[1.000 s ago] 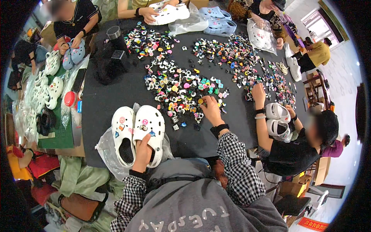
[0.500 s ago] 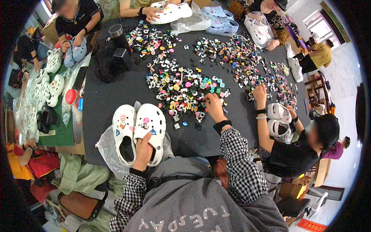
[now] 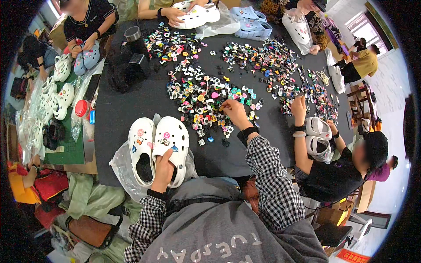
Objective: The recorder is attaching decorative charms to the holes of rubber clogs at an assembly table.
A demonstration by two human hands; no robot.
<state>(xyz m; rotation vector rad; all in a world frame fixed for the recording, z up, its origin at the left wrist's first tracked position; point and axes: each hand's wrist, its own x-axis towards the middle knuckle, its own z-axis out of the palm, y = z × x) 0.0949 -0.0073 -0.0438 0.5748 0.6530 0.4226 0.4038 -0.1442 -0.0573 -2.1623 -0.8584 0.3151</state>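
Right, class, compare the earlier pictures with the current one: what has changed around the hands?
The wearer's right hand has moved left and slightly forward over the heap of small charms; whether it has a piece pinched is too small to tell. Across the table, a co-worker's bagged white clog has shifted. The left hand stays on the right-side clog of the white pair.

Cannot identify the tiny piece (image 3: 222,108) in the right hand (image 3: 236,114); cannot fully see the fingers of the left hand (image 3: 163,172).
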